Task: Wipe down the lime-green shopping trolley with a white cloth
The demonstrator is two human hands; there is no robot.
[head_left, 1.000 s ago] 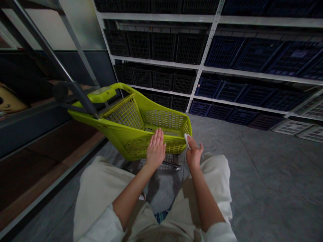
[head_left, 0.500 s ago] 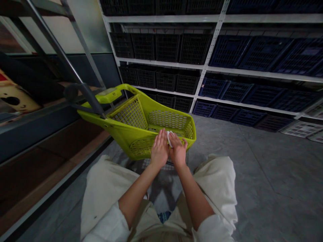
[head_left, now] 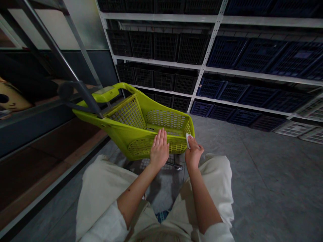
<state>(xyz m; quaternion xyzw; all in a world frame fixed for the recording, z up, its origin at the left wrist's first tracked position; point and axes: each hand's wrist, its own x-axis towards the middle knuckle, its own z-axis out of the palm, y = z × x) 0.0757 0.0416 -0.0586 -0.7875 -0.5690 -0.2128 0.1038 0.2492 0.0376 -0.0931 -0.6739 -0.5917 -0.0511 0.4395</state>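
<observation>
A lime-green plastic shopping cart basket (head_left: 118,132) with mesh walls stands just in front of me, its handle at the far left end. My left hand (head_left: 159,149) lies flat against the near wall, fingers up by the rim, holding nothing. My right hand (head_left: 194,153) pinches a small white cloth (head_left: 188,141) against the basket's near right corner. A grey metal pole (head_left: 85,97) rises from the basket's left end. Below the basket, the cart's metal undercarriage (head_left: 174,164) is partly hidden by it.
Metal shelving (head_left: 156,59) holds rows of black crates (head_left: 166,47) and blue crates (head_left: 259,55), with white crates (head_left: 294,129) low at the right. A grey floor (head_left: 254,174) spreads right. A dark low ledge (head_left: 50,161) runs along the left.
My right hand has moved right from the basket's near wall to its corner, taking the white cloth along. The two hands, close together before, now stand apart. My left hand has barely moved.
</observation>
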